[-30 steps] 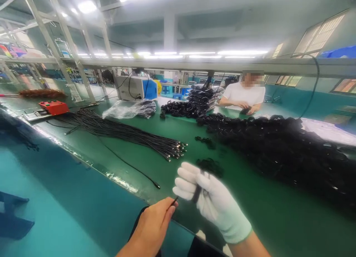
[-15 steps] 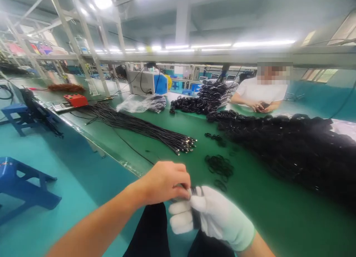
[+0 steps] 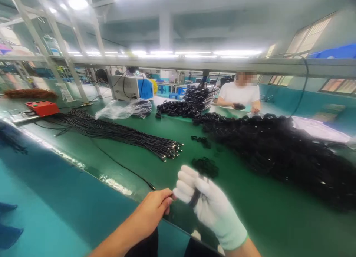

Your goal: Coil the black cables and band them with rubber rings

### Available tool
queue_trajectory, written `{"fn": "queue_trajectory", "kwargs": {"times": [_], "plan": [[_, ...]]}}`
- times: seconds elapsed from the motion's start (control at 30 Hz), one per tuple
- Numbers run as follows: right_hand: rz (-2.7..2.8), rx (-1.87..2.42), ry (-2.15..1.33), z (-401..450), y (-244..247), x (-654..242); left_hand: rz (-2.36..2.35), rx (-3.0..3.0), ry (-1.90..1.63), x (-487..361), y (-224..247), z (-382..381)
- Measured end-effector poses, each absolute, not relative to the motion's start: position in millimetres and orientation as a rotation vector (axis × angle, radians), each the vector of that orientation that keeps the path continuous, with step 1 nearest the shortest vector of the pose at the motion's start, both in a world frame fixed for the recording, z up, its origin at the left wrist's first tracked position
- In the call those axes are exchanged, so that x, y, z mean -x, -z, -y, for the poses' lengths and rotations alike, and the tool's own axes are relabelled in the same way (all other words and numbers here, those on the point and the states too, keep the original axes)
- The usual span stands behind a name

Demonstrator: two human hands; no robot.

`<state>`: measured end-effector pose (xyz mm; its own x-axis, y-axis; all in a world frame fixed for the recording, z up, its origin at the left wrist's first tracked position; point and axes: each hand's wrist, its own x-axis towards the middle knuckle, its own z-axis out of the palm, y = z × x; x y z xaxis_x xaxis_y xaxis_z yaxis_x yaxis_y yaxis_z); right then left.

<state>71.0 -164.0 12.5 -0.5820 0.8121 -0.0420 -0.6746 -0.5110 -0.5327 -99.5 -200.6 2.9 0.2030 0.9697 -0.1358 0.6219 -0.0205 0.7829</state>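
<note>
My bare left hand [image 3: 154, 210] is at the table's near edge, its thumb and fingers pinched together. Whatever it may hold is too small to make out. Close beside it, my right hand [image 3: 207, 207], in a white glove, has its fingers curled round a dark strip [image 3: 195, 197]. Thin dark bands also cross its fingers. Just beyond my left hand lies the end of a single black cable [image 3: 133, 171]. A bundle of black cables [image 3: 125, 134] with metal tips stretches across the table. Loose black bands [image 3: 204, 167] lie partly hidden behind the glove.
A large heap of coiled black cables [image 3: 267, 149] covers the right side. A red box [image 3: 43, 108] sits at the left, a clear plastic bag [image 3: 119, 109] behind the bundle, and a blue-and-grey machine [image 3: 132, 87] farther back. Across the table, a person [image 3: 239, 94] holds something dark.
My hands have moved apart, the left one dropping away and the gloved one rising over the table. The view has turned to the right. The person opposite has drawn their hands apart.
</note>
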Motion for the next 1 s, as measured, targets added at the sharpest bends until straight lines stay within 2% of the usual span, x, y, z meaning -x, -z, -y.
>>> {"fn": "queue_trajectory", "kwargs": {"times": [0.13, 0.23, 0.43, 0.53, 0.7, 0.9, 1.0], "plan": [[0.617, 0.485, -2.002, 151.0, -8.5, -80.4, -2.001, -2.081, -0.257, 81.3, -1.9, 216.9], [0.662, 0.491, -1.975, 147.6, -4.6, -80.6, -2.025, -2.326, -0.242, 67.6, -1.5, 224.1], [0.828, 0.633, -2.028, 154.6, -1.0, -76.9, -1.622, -2.869, -0.522, 75.3, -20.7, 205.2], [0.891, 0.489, -2.188, 160.7, 1.4, -74.7, -1.252, -3.088, -0.502, 91.2, -41.8, 179.6], [0.830, 0.304, -2.476, 167.8, 5.0, -70.8, -0.977, -2.965, -0.465, 104.1, -51.9, 148.2], [0.818, 0.381, -2.521, 166.6, 13.4, -69.7, -0.883, -2.994, -0.530, 98.9, -48.3, 147.8], [0.778, 0.385, -2.593, 166.0, 19.9, -72.3, -0.919, -2.909, -0.372, 97.3, -59.4, 147.6]]}}
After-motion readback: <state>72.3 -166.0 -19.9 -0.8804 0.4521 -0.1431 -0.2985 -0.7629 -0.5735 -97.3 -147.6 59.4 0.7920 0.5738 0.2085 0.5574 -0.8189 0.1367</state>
